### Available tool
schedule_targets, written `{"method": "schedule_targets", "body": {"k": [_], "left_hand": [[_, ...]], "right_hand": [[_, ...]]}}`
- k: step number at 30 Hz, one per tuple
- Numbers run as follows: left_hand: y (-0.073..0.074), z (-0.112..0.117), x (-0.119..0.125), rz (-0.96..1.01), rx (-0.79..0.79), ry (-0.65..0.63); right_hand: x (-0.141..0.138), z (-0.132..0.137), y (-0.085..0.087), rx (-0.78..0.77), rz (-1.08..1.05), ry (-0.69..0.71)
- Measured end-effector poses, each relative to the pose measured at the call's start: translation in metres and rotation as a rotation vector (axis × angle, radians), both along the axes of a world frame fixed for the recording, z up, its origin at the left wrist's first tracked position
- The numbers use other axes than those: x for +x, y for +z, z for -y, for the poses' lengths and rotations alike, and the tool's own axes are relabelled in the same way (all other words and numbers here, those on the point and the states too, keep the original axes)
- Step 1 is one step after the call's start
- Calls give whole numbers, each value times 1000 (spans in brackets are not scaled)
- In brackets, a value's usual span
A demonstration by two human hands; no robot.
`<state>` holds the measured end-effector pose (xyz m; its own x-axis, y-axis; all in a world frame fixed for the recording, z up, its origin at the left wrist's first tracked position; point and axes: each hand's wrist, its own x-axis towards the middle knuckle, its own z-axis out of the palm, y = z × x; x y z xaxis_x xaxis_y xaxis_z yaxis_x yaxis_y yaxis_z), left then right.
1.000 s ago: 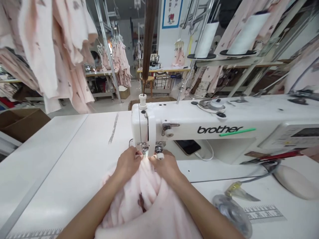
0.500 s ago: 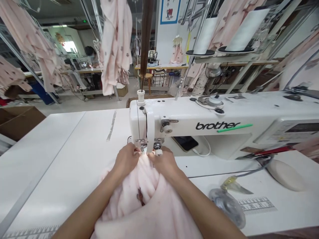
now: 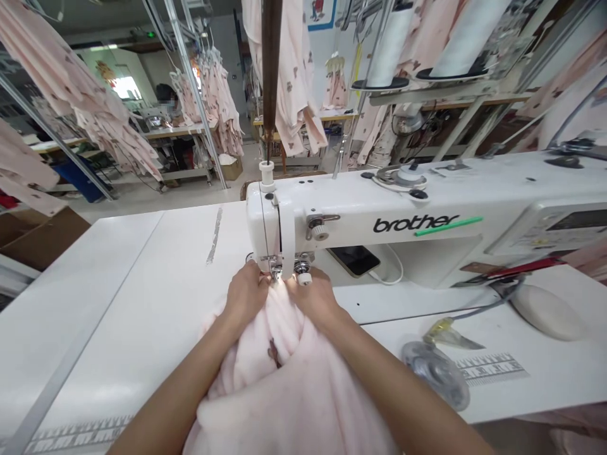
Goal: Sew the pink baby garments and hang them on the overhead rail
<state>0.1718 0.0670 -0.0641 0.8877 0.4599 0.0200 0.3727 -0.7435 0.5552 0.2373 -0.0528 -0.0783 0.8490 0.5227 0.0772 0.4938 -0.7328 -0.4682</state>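
A white Brother sewing machine (image 3: 427, 221) stands on the white table (image 3: 118, 297). Pale pink fleece fabric (image 3: 284, 385) with a small dark print is bunched in front of me and runs up under the needle and presser foot (image 3: 276, 275). My left hand (image 3: 246, 294) pinches the fabric just left of the foot, fingers closed. My right hand (image 3: 315, 297) grips the fabric just right of the foot, fingers closed, below a small white knob. Both forearms lie over the fabric.
A phone (image 3: 355, 260) with a white cable lies under the machine arm. A clear round holder (image 3: 436, 373), thread snips (image 3: 450, 335) and a printed ruler (image 3: 493, 368) sit at the right. Two thread cones (image 3: 455, 38) stand behind. Pink garments (image 3: 95, 107) hang overhead. Another person sits far back left.
My hands stay at the presser foot with the fabric. The view has shifted slightly, and the hanging pink garments overhead have moved along the rail.
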Motion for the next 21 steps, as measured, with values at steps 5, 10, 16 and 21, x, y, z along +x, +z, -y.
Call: {"method": "schedule_targets", "body": {"k": [5, 10, 16, 21], "left_hand": [[-3, -1, 2, -2, 34, 9], [-1, -2, 0, 0, 42, -4], [3, -5, -5, -5, 19, -13], [4, -5, -4, 5, -6, -31]], "right_hand": [[2, -4, -6, -28, 22, -8], [2, 1, -6, -13, 23, 45], [3, 23, -1, 74, 19, 243], [3, 23, 0, 74, 38, 240]]}}
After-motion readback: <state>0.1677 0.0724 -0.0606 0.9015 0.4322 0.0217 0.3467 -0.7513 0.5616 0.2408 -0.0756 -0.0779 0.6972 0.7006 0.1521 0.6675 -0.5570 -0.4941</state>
